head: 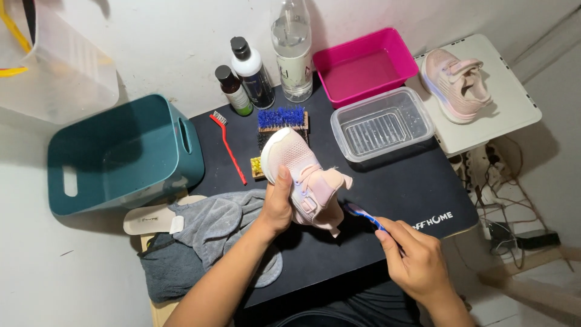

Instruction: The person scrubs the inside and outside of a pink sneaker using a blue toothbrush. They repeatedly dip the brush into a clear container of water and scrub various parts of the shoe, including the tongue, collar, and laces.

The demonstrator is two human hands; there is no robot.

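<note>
A person's left hand point(277, 206) holds a small pink shoe point(304, 177) above a dark surface point(399, 188), toe pointing away and up, fingers wrapped around one side and the thumb pressed on the upper. The right hand point(414, 260) pinches the handle of a blue toothbrush point(363, 217), fingers pressed together around it, its head tucked against the shoe's heel end.

To scrub well here, it seems wise to keep the left grip firm so the shoe does not twist, and to work the bristles in short, light strokes, since the knitted upper looks soft and could fuzz.

The shoe has a woven mesh toe, a smooth white rubbery sole edge and a floppy tab. A second pink shoe point(457, 83) rests on a white board point(514, 103) to the right. Behind the held shoe lie a wooden brush with blue bristles point(282, 118), a thin red brush point(229, 145), two dark bottles with caps point(245, 82) and a tall clear bottle point(292, 51). A clear ribbed plastic tub point(382, 126) sits just in front of a glossy magenta tub point(363, 65). At left stand a teal bin point(118, 156), a crumpled grey towel point(206, 233) and a pale insole point(151, 219).
</note>
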